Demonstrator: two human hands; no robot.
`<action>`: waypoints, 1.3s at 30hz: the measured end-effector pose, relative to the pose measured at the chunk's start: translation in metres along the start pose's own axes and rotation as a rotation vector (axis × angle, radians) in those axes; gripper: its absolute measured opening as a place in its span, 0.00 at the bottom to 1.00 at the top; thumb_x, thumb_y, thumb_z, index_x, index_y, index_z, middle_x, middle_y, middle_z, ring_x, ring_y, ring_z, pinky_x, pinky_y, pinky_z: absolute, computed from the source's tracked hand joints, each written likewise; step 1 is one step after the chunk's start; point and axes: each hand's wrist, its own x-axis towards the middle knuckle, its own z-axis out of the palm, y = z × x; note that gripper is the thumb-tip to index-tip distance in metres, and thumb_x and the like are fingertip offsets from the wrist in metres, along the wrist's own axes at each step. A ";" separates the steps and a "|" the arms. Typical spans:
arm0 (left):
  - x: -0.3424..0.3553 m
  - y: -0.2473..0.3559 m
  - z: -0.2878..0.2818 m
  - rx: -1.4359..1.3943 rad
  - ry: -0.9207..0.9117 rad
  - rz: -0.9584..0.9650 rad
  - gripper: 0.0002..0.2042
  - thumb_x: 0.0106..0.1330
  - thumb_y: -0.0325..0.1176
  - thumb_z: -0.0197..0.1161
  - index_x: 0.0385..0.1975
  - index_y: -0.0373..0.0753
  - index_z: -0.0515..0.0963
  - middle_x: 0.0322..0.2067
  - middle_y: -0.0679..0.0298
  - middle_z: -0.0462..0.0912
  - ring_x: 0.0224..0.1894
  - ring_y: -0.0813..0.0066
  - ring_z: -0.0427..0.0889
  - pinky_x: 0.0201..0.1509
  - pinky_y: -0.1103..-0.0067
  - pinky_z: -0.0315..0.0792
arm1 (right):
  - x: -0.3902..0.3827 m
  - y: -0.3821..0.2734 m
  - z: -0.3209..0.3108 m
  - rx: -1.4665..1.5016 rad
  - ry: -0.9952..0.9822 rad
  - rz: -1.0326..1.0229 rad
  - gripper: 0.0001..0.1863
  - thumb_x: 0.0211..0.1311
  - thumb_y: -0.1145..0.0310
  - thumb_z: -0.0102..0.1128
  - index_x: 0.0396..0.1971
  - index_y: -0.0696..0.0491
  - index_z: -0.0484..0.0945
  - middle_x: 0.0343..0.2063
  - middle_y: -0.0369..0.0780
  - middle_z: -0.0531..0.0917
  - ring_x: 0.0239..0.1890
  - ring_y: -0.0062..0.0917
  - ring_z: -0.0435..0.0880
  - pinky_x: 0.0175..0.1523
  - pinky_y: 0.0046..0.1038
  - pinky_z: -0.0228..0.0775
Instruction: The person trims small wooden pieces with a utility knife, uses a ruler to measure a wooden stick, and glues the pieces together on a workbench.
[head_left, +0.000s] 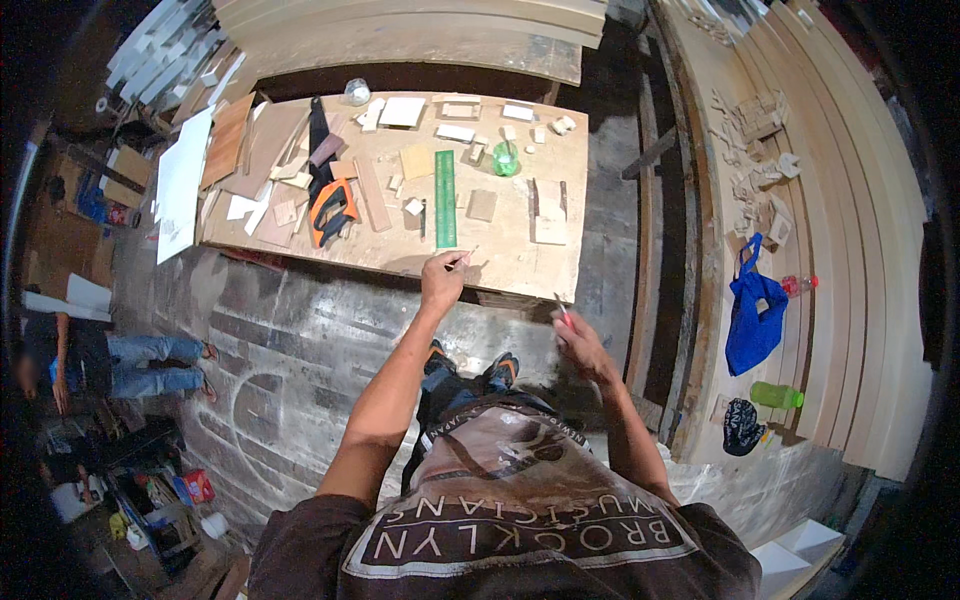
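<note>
At the near edge of the workbench, my left hand is closed in a pinch on a small thin wood stick. To the right, just off the bench edge, my right hand is wrapped round a slim red-handled tool with a narrow tip pointing up toward the bench; its exact kind is too small to tell. Straight ahead of my left hand lies a green ruler. Beside it are a dark slim stick and a square wood piece. Tool and stick are apart.
An orange-handled handsaw lies among wood offcuts on the left. A green container and a clear jar stand farther back. Long boards with a blue bag fill the right. Another person is at far left.
</note>
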 end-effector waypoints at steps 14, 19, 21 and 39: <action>-0.006 0.007 0.012 0.008 -0.132 0.011 0.06 0.59 0.28 0.67 0.34 0.33 0.84 0.30 0.54 0.85 0.32 0.68 0.84 0.40 0.74 0.76 | 0.099 -0.086 0.093 0.152 0.098 -0.112 0.12 0.62 0.63 0.64 0.35 0.58 0.78 0.24 0.36 0.81 0.27 0.20 0.77 0.35 0.25 0.71; -0.008 0.015 0.015 0.046 -0.201 -0.008 0.06 0.60 0.27 0.66 0.33 0.33 0.84 0.32 0.54 0.84 0.34 0.66 0.84 0.42 0.73 0.75 | 0.122 -0.063 0.092 0.082 0.068 -0.125 0.11 0.61 0.65 0.63 0.33 0.58 0.79 0.25 0.38 0.83 0.29 0.21 0.80 0.36 0.26 0.72; -0.004 -0.003 0.018 0.052 -0.187 0.012 0.06 0.60 0.26 0.65 0.34 0.33 0.83 0.33 0.52 0.84 0.36 0.60 0.84 0.45 0.71 0.75 | 0.128 -0.059 0.094 0.067 0.112 -0.106 0.10 0.62 0.66 0.62 0.33 0.59 0.78 0.25 0.39 0.82 0.28 0.22 0.80 0.35 0.27 0.72; 0.003 -0.047 -0.001 0.166 0.095 -0.036 0.07 0.60 0.28 0.65 0.35 0.31 0.82 0.31 0.50 0.83 0.32 0.60 0.83 0.40 0.70 0.75 | 0.103 -0.022 0.146 -0.307 0.467 -0.080 0.29 0.60 0.70 0.59 0.60 0.55 0.61 0.37 0.57 0.81 0.40 0.54 0.82 0.44 0.46 0.74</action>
